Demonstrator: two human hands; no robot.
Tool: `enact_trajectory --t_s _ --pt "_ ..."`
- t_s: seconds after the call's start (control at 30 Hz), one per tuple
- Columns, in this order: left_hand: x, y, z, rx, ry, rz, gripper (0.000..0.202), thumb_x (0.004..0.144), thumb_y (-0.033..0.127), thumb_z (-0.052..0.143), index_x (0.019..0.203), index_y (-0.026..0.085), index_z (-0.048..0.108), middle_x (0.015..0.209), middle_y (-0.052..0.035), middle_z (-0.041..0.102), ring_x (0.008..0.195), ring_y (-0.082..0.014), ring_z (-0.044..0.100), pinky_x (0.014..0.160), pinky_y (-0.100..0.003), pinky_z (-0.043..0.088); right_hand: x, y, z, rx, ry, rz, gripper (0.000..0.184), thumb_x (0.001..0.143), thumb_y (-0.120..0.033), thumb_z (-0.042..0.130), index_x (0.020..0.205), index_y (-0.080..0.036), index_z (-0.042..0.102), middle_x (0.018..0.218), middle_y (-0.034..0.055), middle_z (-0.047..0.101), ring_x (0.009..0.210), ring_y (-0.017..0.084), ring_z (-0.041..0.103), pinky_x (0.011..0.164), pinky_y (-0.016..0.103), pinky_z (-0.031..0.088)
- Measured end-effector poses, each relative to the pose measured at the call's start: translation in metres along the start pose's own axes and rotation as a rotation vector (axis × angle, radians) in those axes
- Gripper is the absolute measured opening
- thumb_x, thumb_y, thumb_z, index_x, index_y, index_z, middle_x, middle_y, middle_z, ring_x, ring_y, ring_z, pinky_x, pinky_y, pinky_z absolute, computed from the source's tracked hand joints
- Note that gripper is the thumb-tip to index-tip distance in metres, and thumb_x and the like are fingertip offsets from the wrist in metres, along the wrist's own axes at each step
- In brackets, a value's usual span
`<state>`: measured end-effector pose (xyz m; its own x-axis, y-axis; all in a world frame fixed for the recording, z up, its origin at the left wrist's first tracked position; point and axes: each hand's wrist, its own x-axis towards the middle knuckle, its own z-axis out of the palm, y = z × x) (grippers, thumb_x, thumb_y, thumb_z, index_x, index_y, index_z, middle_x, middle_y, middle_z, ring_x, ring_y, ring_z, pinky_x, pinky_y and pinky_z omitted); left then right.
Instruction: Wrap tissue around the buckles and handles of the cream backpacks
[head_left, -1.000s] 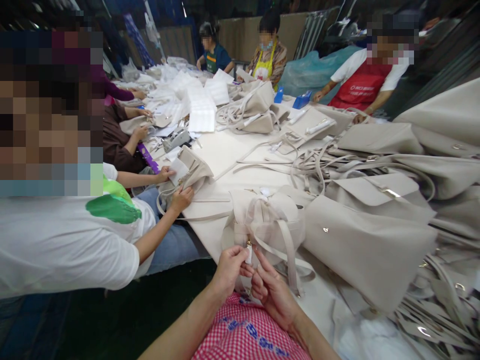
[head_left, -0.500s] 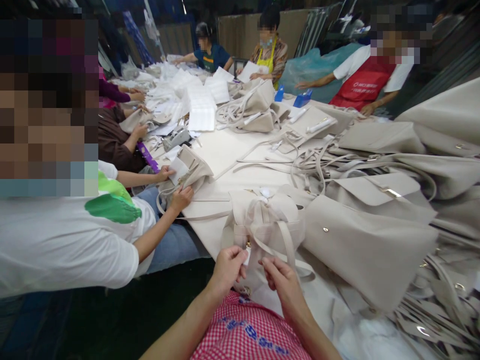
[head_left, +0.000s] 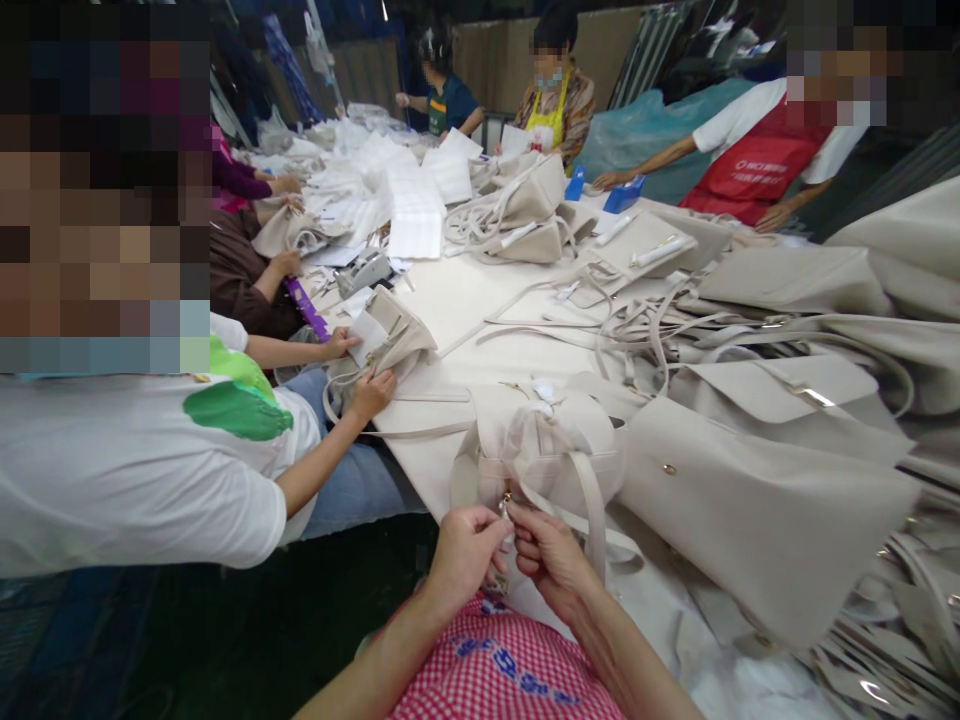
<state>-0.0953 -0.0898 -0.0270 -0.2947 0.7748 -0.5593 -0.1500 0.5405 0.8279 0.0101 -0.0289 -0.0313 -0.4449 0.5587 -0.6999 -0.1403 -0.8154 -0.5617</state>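
A beige handbag [head_left: 600, 435] lies on the table right in front of me, its strap looping toward my side. From its near edge hangs a small gold metal fitting [head_left: 508, 495] with a bit of white wrapping [head_left: 504, 511] below it. My left hand [head_left: 469, 550] is closed, thumb and forefinger pinching that white wrapping. Beside it, my right hand [head_left: 551, 555] is closed too, its fingertips meeting the same spot from the right. What exactly the right fingertips grip is hidden.
Beige bags [head_left: 757, 500] and straps are heaped on the right. White foam sheets [head_left: 416, 215] pile up at the far left of the table [head_left: 480, 290]. A co-worker's hands [head_left: 375, 393] hold another bag on my left. Blue tape dispensers [head_left: 622, 195] and other people are across the table.
My right hand has moved left, and its fingertips now meet my left hand's at the white wrapping. The whole view has shifted slightly.
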Motion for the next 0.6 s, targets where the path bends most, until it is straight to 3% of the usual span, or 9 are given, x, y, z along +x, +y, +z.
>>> enact_trajectory --t_s 0.13,0.27,0.33,0.47,0.6 --pt "-0.002 0.0 -0.005 -0.051 -0.032 -0.038 0.035 0.071 0.049 0.062 0.06 0.016 0.059 0.057 -0.0024 0.064 0.036 -0.0098 0.051 0.032 -0.019 0.031 0.002 0.0 -0.001 0.033 -0.022 0.02 0.05 0.048 -0.043 0.086 0.059 -0.019 0.044 0.044 -0.0165 0.024 0.037 -0.001 0.013 0.036 0.015 0.008" --pt "0.002 0.004 -0.01 -0.126 0.056 0.018 0.04 0.072 0.054 0.059 0.07 0.014 0.065 0.066 -0.0037 0.065 0.047 -0.0114 0.054 0.035 -0.019 0.03 0.003 0.003 -0.002 0.033 -0.03 0.024 0.046 0.05 -0.044 0.086 0.063 -0.017 0.05 0.044 -0.0164 0.024 0.038 -0.001 0.012 0.036 0.015 0.008" --pt "0.005 0.007 -0.01 -0.161 0.085 0.021 0.04 0.071 0.052 0.061 0.071 0.013 0.068 0.066 -0.0042 0.065 0.052 -0.0123 0.055 0.036 -0.019 0.029 0.003 0.004 -0.003 0.026 -0.036 0.019 0.045 0.051 -0.044 0.085 0.063 -0.017 0.052 0.044 -0.0165 0.023 0.038 0.0 0.011 0.036 0.015 0.008" --pt "0.011 0.01 -0.006 -0.34 0.093 -0.128 0.039 0.069 0.049 0.061 0.072 0.01 0.069 0.062 -0.0054 0.063 0.051 -0.0116 0.053 0.039 -0.019 0.026 0.005 0.005 -0.005 0.007 -0.041 0.004 0.044 0.054 -0.044 0.084 0.061 -0.017 0.05 0.043 -0.0165 0.022 0.038 0.0 0.011 0.037 0.016 0.007" --pt "0.011 0.011 -0.003 -0.412 0.104 -0.146 0.024 0.061 0.036 0.068 0.066 0.013 0.065 0.06 -0.0022 0.062 0.05 -0.01 0.051 0.04 -0.018 0.026 0.007 0.005 -0.007 -0.016 -0.027 -0.019 0.044 0.055 -0.044 0.083 0.059 -0.017 0.049 0.044 -0.0153 0.026 0.037 0.0 0.014 0.037 0.017 0.008"
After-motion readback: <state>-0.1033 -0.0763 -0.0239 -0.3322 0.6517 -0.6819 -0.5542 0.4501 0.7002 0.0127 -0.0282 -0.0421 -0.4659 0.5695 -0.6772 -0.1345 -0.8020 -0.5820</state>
